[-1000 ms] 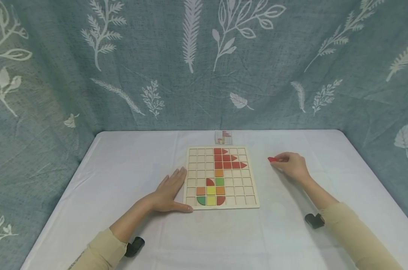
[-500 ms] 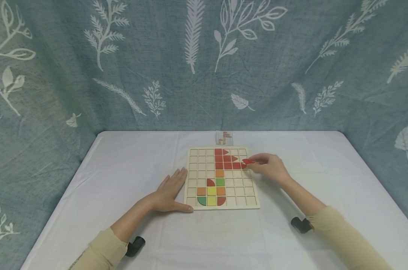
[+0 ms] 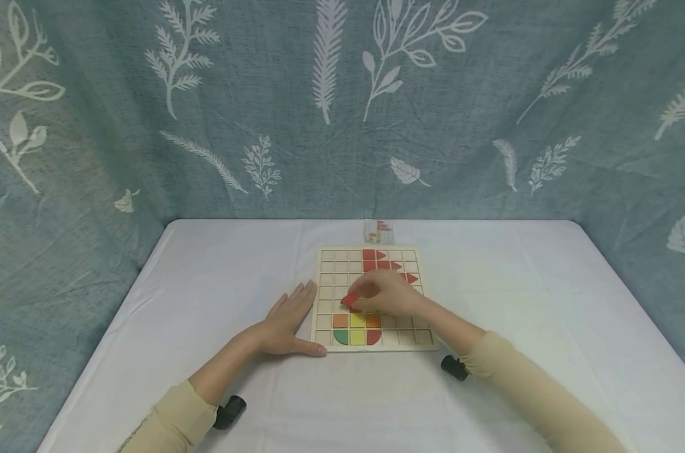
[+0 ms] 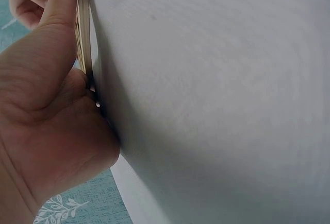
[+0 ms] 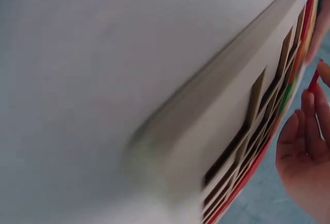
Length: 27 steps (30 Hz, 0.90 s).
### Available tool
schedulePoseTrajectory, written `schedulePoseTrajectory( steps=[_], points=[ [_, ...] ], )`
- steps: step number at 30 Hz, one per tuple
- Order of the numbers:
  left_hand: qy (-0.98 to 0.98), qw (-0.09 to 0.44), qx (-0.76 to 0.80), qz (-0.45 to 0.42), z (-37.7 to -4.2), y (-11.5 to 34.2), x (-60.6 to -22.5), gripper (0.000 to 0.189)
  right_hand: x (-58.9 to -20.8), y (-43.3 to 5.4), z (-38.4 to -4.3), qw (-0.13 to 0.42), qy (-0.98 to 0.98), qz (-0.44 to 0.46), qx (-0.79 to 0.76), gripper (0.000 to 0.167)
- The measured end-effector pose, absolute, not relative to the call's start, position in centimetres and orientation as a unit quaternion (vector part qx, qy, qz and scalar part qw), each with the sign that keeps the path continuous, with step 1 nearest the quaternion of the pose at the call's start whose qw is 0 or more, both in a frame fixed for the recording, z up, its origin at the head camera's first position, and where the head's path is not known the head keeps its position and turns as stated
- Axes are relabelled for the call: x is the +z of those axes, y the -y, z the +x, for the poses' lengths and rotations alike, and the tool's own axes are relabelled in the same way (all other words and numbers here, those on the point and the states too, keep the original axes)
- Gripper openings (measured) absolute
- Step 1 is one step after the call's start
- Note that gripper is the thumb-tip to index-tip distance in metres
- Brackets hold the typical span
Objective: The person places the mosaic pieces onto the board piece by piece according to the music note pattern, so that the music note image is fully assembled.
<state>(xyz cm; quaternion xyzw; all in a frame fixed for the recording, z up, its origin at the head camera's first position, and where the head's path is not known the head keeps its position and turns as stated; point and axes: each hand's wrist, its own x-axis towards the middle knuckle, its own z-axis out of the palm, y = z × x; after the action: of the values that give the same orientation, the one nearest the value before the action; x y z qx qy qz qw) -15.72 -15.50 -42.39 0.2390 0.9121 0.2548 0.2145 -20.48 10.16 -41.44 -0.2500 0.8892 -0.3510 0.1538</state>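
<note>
A white table [image 3: 206,283] is seen from above, with a blue-grey cloth printed with white leaves [image 3: 342,107] hung behind it. A wooden grid board [image 3: 376,299] lies flat near the middle of the table, its squares partly filled with coloured tiles. Red tiles [image 3: 376,259] are set in the far rows, and a cluster of orange, yellow, green and red tiles [image 3: 356,328] is set in the near rows.

The left hand [image 3: 286,322] is laid flat on the table with its fingers straight and relaxed, and its thumb is pressed along the board's near left edge. In the left wrist view the thumb [image 4: 64,7] is seen lying against the thin wooden edge [image 4: 84,28]. Nothing is held by this hand.

The right hand [image 3: 383,296] is held over the middle of the board, with its fingers curled. A small red piece [image 3: 349,301] is pinched at its fingertips, just above the near cluster of tiles; whether the piece touches the board cannot be told. In the right wrist view the board is blurred, and the red piece [image 5: 313,80] is seen between the fingertips [image 5: 309,105].

A small clear box with coloured pieces [image 3: 378,231] stands just beyond the board's far edge. Cream sleeves [image 3: 524,390] are worn on both arms.
</note>
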Motion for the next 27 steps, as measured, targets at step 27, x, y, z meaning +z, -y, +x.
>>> schedulePoseTrajectory(
  steps=[27],
  points=[
    [-0.916, 0.212, 0.248, 0.233, -15.6, 15.6, -42.8, 0.122, -40.5, -12.2, -19.5, 0.066, -0.882, -0.266, -0.382, 0.020]
  ],
)
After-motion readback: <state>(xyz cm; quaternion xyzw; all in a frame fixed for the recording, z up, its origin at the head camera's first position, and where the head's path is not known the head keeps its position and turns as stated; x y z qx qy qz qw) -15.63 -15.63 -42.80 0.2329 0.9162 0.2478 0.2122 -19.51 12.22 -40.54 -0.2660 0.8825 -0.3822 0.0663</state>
